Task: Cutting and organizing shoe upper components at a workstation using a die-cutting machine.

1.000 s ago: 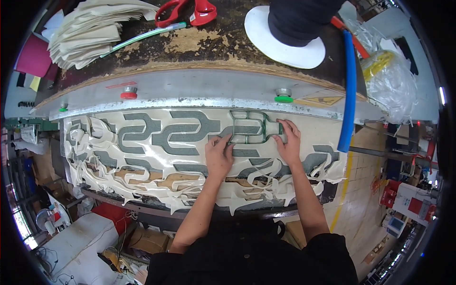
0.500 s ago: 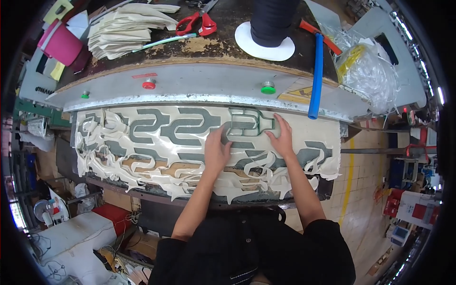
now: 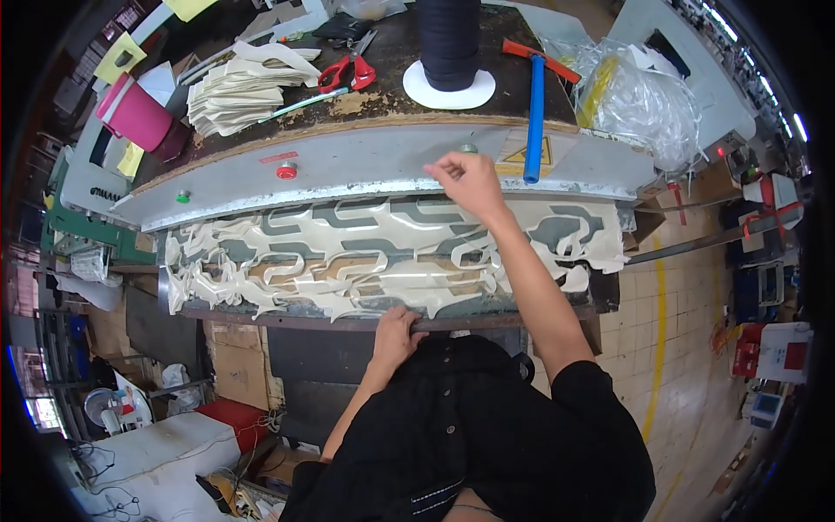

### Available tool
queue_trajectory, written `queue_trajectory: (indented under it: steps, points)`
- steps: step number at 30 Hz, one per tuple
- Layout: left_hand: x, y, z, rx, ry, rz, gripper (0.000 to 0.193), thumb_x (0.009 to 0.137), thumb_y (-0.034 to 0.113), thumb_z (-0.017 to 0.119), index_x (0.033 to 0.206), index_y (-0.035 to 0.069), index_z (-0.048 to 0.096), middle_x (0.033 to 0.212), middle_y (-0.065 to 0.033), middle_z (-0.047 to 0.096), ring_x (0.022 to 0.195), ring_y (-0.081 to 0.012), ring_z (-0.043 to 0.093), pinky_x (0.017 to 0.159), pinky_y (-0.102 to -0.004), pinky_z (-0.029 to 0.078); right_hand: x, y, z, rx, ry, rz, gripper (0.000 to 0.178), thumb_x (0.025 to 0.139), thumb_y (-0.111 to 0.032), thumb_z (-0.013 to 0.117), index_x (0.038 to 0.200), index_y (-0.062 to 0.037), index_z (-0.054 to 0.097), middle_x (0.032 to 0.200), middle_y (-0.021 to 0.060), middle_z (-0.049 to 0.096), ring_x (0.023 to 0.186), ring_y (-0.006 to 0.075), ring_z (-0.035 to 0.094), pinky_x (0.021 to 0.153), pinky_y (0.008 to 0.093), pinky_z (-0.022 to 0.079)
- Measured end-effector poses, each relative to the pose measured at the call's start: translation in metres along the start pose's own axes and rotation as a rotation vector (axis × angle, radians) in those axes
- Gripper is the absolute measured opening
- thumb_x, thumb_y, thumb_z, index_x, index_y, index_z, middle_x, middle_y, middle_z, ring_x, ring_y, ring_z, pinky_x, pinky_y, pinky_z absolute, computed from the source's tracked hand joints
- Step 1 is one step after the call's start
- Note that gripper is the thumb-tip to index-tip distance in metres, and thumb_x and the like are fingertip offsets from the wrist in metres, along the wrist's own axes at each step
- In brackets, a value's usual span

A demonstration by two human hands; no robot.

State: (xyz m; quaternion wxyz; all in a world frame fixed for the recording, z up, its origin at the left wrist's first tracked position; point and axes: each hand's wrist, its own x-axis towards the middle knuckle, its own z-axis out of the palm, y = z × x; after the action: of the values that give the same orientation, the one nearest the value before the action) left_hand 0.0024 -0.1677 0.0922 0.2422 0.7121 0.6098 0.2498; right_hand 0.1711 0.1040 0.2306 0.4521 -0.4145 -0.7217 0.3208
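Our bare left hand rests at the dark metal bench edge; grip, we cannot tell. Our bare right hand, fingers curled narrow, hangs before the grey metal panel. Cream cut-out sheet lies between.

A thin cream sheet lies spread out, full of curved cut-outs, ragged toward six o'clock; a round green push-button, partly covered, sits toward one o'clock.

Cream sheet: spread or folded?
Mostly spread: the cream sheet lies broad across its far side, dark cut-outs showing; loose strips curl and overlap along its near edge.
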Motion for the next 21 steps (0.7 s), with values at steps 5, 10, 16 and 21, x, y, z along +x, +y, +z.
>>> queue_trajectory:
  steps: [5, 10, 16, 21]
  points:
    - [-0.008, -0.003, 0.004, 0.015, -0.029, -0.059, 0.04, 0.073, 0.017, 0.091, 0.108, 0.003, 0.076, 0.095, -0.0154, 0.062, 0.095, -0.0382, 0.062, 0.086, -0.0468, 0.052, -0.039, 0.003, -0.01, -0.094, -0.061, 0.081, 0.022, 0.092, -0.023, 0.083, 0.089, -0.0014, 0.079, 0.062, 0.0084, 0.066, 0.052, 0.0158, 0.056, 0.054, 0.032, 0.044]
    - [0.003, -0.016, -0.011, -0.009, -0.06, -0.054, 0.037, 0.076, 0.021, 0.09, 0.105, 0.003, 0.077, 0.095, -0.0151, 0.062, 0.098, -0.0374, 0.062, 0.086, -0.0471, 0.051, -0.093, 0.085, -0.038, -0.261, -0.147, 0.112, 0.018, 0.09, -0.019, 0.084, 0.088, -0.0016, 0.079, 0.061, 0.0068, 0.065, 0.052, 0.0177, 0.058, 0.056, 0.0333, 0.048]
    - [0.068, -0.02, -0.044, -0.19, -0.342, -0.334, 0.042, 0.088, 0.044, 0.082, 0.103, 0.005, 0.077, 0.082, -0.0181, 0.073, 0.082, -0.0388, 0.072, 0.077, -0.0486, 0.057, -0.122, 0.15, -0.027, -0.36, 0.023, 0.161, 0.041, 0.084, -0.013, 0.087, 0.121, -0.0036, 0.073, 0.103, 0.0124, 0.074, 0.093, 0.0284, 0.071, 0.087, 0.0381, 0.058]
    - [0.122, -0.053, 0.016, -0.132, 0.409, -0.197, 0.056, 0.086, 0.02, 0.083, 0.136, 0.004, 0.066, 0.129, -0.0188, 0.069, 0.12, -0.0372, 0.062, 0.106, -0.0455, 0.045, -0.128, 0.163, -0.006, -0.434, -0.035, 0.241, 0.082, 0.078, -0.013, 0.09, 0.152, -0.0118, 0.054, 0.127, 0.015, 0.066, 0.104, 0.0261, 0.06, 0.091, 0.0374, 0.051]
